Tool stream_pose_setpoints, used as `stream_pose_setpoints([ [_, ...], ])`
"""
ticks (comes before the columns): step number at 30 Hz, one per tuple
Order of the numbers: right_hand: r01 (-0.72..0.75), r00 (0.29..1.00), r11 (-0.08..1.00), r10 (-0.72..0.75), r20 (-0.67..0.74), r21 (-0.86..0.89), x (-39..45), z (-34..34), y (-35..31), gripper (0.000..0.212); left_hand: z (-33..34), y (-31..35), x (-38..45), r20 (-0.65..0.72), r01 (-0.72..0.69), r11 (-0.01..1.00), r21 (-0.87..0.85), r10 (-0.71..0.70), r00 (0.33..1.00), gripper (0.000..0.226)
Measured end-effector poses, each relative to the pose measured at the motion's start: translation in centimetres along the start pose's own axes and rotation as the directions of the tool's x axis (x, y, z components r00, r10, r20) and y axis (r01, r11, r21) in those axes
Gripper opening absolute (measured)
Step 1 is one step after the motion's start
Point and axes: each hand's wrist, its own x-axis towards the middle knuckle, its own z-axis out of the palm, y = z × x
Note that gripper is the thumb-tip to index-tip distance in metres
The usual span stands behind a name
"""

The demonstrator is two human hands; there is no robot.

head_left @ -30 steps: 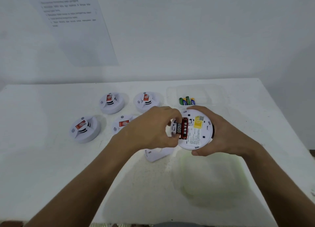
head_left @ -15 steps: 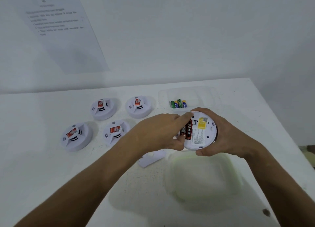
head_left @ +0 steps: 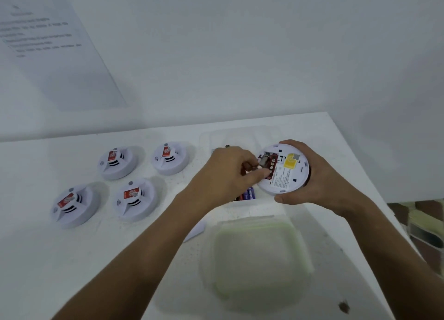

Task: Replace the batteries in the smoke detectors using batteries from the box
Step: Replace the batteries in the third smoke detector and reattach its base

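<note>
My right hand (head_left: 322, 175) grips a white smoke detector (head_left: 292, 178) by its rim, back side up, above the clear battery box (head_left: 206, 139). Its open compartment shows a red and black battery (head_left: 272, 162). My left hand (head_left: 225, 175) reaches in from the left, and its curled fingertips pinch a battery at the compartment's left end. Most of that battery is hidden by the fingers. Blue batteries (head_left: 248, 195) lie in the box under my left hand.
Four more smoke detectors sit face up on the left of the white table: two at the back (head_left: 117, 162) (head_left: 169, 157), two nearer (head_left: 74, 205) (head_left: 134, 198). The box's green-rimmed lid (head_left: 262, 255) lies in front. A small white cover piece (head_left: 197, 228) rests beside my left forearm.
Both hands have carried the detector further away, over the battery box. My left fingers went from pointing into the compartment to pinching at its left end.
</note>
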Motion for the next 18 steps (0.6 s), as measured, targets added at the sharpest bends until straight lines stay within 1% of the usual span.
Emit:
stream_pose_setpoints([
  [2, 0.003, 1.0, 0.999, -0.004, -0.019, -0.035, 0.2, -0.8, 0.3, 0.092, 0.0, 0.3, 1.0, -0.022, 0.018, 0.999, -0.034, -0.019, 1.0, 0.02],
  [3, 0.0, 1.0, 0.999, -0.002, -0.027, -0.052, 0.2, -1.2, 0.5, 0.093, -0.1, 0.2, 1.8, -0.04, 0.052, 0.994, -0.098, -0.056, 0.998, 0.018],
  [4, -0.007, 0.999, 0.998, 0.005, -0.036, -0.062, 0.2, -1.6, 0.6, 0.094, -0.4, -0.2, 2.7, -0.053, 0.108, 0.973, -0.205, -0.121, 0.991, 0.015],
  [5, -0.016, 0.999, 0.998, 0.013, -0.046, -0.063, 0.2, -2.0, 0.8, 0.094, -0.6, -0.9, 3.8, -0.05, 0.173, 0.936, -0.308, -0.197, 0.979, 0.014],
  [6, -0.024, 0.998, 0.998, 0.02, -0.053, -0.063, 0.1, -2.3, 0.9, 0.094, -0.9, -1.6, 4.9, -0.035, 0.226, 0.903, -0.365, -0.256, 0.966, 0.014],
  [7, -0.029, 0.998, 0.998, 0.025, -0.056, -0.064, 0.1, -2.6, 1.1, 0.094, -0.9, -2.6, 6.0, -0.009, 0.267, 0.898, -0.35, -0.288, 0.957, 0.016],
  [8, -0.034, 0.998, 0.997, 0.03, -0.055, -0.065, 0.0, -2.9, 1.2, 0.094, -0.9, -3.6, 7.1, 0.027, 0.297, 0.908, -0.295, -0.302, 0.953, 0.018],
  [11, -0.045, 0.998, 0.997, 0.042, -0.049, -0.06, 0.1, -3.2, 1.6, 0.096, -0.1, -6.2, 9.6, 0.133, 0.333, 0.939, -0.09, -0.32, 0.938, 0.03],
  [13, -0.05, 0.998, 0.997, 0.048, -0.045, -0.061, 0.4, -3.1, 1.8, 0.098, 0.6, -7.1, 10.9, 0.188, 0.354, 0.935, -0.01, -0.346, 0.919, 0.035],
  [15, -0.048, 0.998, 0.997, 0.045, -0.051, -0.055, 0.6, -2.9, 2.0, 0.097, 1.1, -7.4, 11.8, 0.22, 0.346, 0.938, 0.03, -0.344, 0.913, 0.03],
  [18, -0.04, 0.998, 0.998, 0.037, -0.049, -0.049, 0.8, -2.8, 2.3, 0.094, 1.8, -7.9, 12.7, 0.235, 0.285, 0.951, 0.117, -0.305, 0.923, 0.021],
])
